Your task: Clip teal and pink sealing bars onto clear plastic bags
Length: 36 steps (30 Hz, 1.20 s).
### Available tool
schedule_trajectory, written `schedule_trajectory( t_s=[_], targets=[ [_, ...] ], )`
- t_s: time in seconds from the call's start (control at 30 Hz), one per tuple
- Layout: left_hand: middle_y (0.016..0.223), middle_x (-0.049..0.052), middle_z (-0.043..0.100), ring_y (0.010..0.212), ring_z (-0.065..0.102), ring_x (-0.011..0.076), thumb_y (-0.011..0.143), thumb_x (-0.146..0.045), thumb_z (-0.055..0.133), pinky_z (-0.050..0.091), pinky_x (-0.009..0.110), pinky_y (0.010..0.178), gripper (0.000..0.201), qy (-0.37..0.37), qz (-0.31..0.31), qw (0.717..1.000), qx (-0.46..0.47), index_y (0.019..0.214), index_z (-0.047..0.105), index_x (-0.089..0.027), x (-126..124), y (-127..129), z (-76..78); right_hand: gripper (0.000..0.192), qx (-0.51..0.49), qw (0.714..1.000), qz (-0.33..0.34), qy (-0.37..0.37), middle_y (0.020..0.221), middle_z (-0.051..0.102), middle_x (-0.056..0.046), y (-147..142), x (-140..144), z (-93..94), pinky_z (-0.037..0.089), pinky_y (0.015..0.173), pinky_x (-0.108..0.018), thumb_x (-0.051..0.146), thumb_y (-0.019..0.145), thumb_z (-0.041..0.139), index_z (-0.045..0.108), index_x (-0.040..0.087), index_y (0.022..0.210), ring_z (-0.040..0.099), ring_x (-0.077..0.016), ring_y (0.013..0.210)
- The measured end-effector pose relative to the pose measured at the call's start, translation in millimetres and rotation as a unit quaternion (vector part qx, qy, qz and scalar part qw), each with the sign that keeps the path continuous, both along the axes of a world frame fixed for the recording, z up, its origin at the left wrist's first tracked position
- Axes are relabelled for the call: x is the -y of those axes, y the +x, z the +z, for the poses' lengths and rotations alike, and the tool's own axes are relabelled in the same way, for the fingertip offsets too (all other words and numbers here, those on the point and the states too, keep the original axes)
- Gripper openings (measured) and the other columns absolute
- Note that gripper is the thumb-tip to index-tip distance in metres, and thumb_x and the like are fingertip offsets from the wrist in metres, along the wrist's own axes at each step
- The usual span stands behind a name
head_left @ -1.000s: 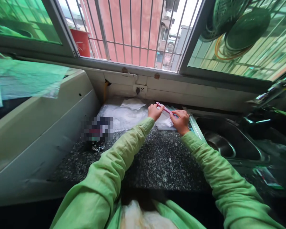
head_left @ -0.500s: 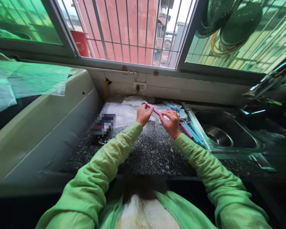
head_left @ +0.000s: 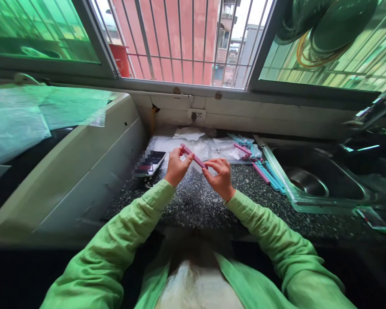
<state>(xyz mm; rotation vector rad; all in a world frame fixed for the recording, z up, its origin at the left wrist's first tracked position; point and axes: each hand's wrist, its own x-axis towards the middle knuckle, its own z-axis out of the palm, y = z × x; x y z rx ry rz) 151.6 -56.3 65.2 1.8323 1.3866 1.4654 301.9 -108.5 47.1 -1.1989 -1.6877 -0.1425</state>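
Holding one pink stick (head_left: 193, 157) between them, left hand (head_left: 176, 168) and right hand (head_left: 219, 177) each pinched an end. More pink and blue sticks (head_left: 266, 172) lay loose beside clear bags (head_left: 212, 148) on the tabletop (head_left: 209, 206), seemingly unhandled.

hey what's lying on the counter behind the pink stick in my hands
Behind the pink stick, held by the left hand and right hand, lie clear plastic bags and loose pink and blue sticks. What the bags cover is hidden.

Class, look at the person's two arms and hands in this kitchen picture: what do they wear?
Both arms are covered by long, loose, light green sleeves of a creased woven cloth, ending in plain cuffs at the wrists. The left hand and right hand are bare: no gloves, rings or watch can be seen.
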Motion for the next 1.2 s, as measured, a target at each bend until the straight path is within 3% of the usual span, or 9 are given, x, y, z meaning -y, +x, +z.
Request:
schedule_trajectory(
  t_s=[0.17, 0.3, 0.43, 0.63, 0.9, 1.07, 1.2],
  targets=[
    [0.078, 0.002, 0.054, 0.08, 0.05, 0.0172, 0.067, -0.035, 0.058, 0.04, 0.032, 0.076, 0.02, 0.001, -0.022, 1.0, -0.003, 0.075, 0.052, -0.018, 21, -7, 9.7, 0.008, -0.003, 1.0, 0.023, 0.016, 0.08, 0.063, 0.0, -3, 13, -1.1, 0.037, 0.081, -0.034, 0.028, 0.074, 0.059, 0.064, 0.022, 0.078, 0.052, -0.0168, 0.084],
    [0.076, 0.002, 0.054, 0.08, 0.05, 0.0172, 0.068, -0.035, 0.059, 0.04, 0.031, 0.077, 0.019, -0.005, -0.056, 0.998, -0.007, 0.074, 0.053, -0.018, 20, -2, 8.5, 0.008, 0.003, 1.0, 0.015, 0.01, 0.079, 0.063, 0.0, 6, 14, -5.8, 0.037, 0.081, -0.034, 0.029, 0.075, 0.058, 0.063, 0.023, 0.076, 0.053, -0.017, 0.084],
    [0.073, 0.002, 0.055, 0.076, 0.05, 0.016, 0.066, -0.033, 0.06, 0.04, 0.03, 0.074, 0.019, -0.048, -0.078, 0.996, 0.016, 0.071, 0.054, -0.017, 7, 9, -3.5, 0.009, 0.025, 1.0, -0.004, 0.001, 0.08, 0.064, -0.001, 20, 6, -15.6, 0.038, 0.082, -0.035, 0.028, 0.074, 0.058, 0.064, 0.023, 0.078, 0.053, -0.0176, 0.085],
    [0.06, -0.002, 0.052, 0.06, 0.045, 0.0108, 0.066, -0.036, 0.058, 0.037, 0.024, 0.06, 0.021, -0.145, -0.163, 0.971, 0.098, 0.064, 0.052, -0.015, -10, 20, -25.3, 0.008, 0.071, 0.997, -0.023, -0.005, 0.079, 0.064, -0.001, 32, -4, -27.7, 0.037, 0.082, -0.034, 0.027, 0.073, 0.059, 0.064, 0.022, 0.078, 0.053, -0.0176, 0.084],
    [0.058, -0.003, 0.051, 0.057, 0.045, 0.0097, 0.058, -0.041, 0.062, 0.037, 0.024, 0.059, 0.029, -0.236, -0.163, 0.94, 0.186, 0.063, 0.054, -0.014, -14, 16, -46.4, 0.009, 0.106, 0.993, -0.028, -0.043, 0.08, 0.064, -0.001, 29, -8, -35.1, 0.037, 0.081, -0.035, 0.026, 0.073, 0.06, 0.063, 0.022, 0.081, 0.052, -0.0181, 0.085],
    [0.058, -0.003, 0.051, 0.057, 0.045, 0.0104, 0.056, -0.043, 0.063, 0.036, 0.024, 0.058, 0.03, -0.245, -0.153, 0.94, 0.179, 0.063, 0.054, -0.014, -12, 16, -53.4, 0.019, 0.107, 0.993, -0.029, -0.042, 0.087, 0.063, -0.003, 27, -9, -35.0, 0.038, 0.082, -0.035, 0.032, 0.075, 0.059, 0.063, 0.023, 0.091, 0.053, -0.0184, 0.087],
    [0.057, -0.003, 0.051, 0.056, 0.045, 0.0104, 0.057, -0.043, 0.062, 0.037, 0.024, 0.056, 0.029, -0.24, -0.165, 0.943, 0.161, 0.062, 0.054, -0.015, -9, 20, -56.4, 0.014, 0.109, 0.994, -0.026, -0.019, 0.082, 0.064, -0.002, 23, -8, -32.4, 0.038, 0.081, -0.034, 0.03, 0.076, 0.058, 0.064, 0.023, 0.086, 0.053, -0.0171, 0.084]
  ],
)
